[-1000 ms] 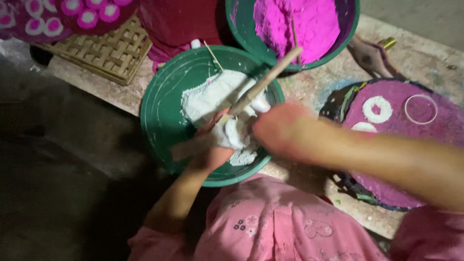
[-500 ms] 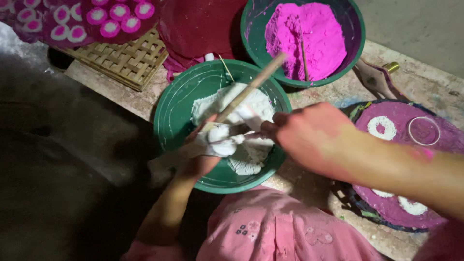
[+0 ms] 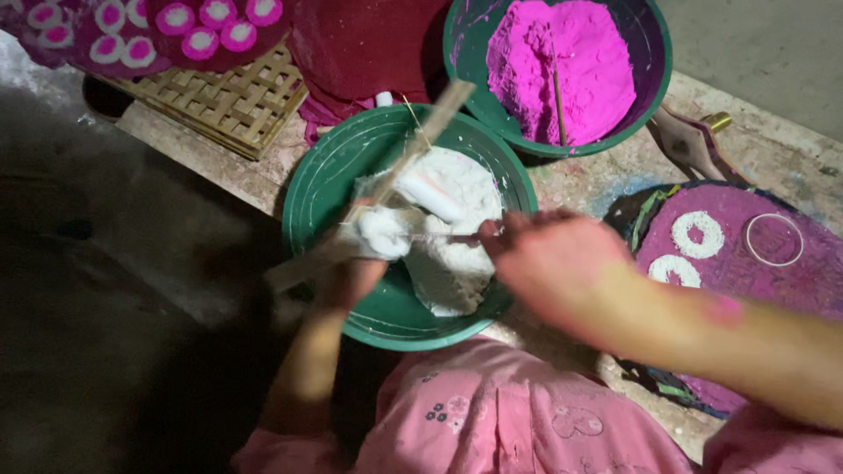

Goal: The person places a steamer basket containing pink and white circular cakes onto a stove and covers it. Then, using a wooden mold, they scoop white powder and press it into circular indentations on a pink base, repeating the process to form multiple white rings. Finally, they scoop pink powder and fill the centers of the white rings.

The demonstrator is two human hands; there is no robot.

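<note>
A green bowl (image 3: pixel 309 202) in front of me holds a heap of white paste (image 3: pixel 452 263). My left hand (image 3: pixel 351 279) grips a flat wooden stick (image 3: pixel 435 123) that slants up over the bowl, with lumps of white paste stuck to it. My right hand (image 3: pixel 551 263) reaches in from the right. Its fingertips are pinched on a thin stick (image 3: pixel 443 237) that lies across the paste lump on the wooden stick. Both hands are smeared with white and pink.
A second green bowl (image 3: pixel 657 53) of bright pink powder (image 3: pixel 562 61) stands behind. On the right, a round purple tray (image 3: pixel 790 290) carries white rings (image 3: pixel 698 233). A woven bamboo mat (image 3: pixel 230 107), a tray of pink-and-white discs (image 3: pixel 176 22) and a dark red cloth (image 3: pixel 369 44) lie at back left.
My right hand has drawn back to the right, off the paste, with the thin stick now across the lump. The wooden stick stays slanted over the bowl in my left hand.
</note>
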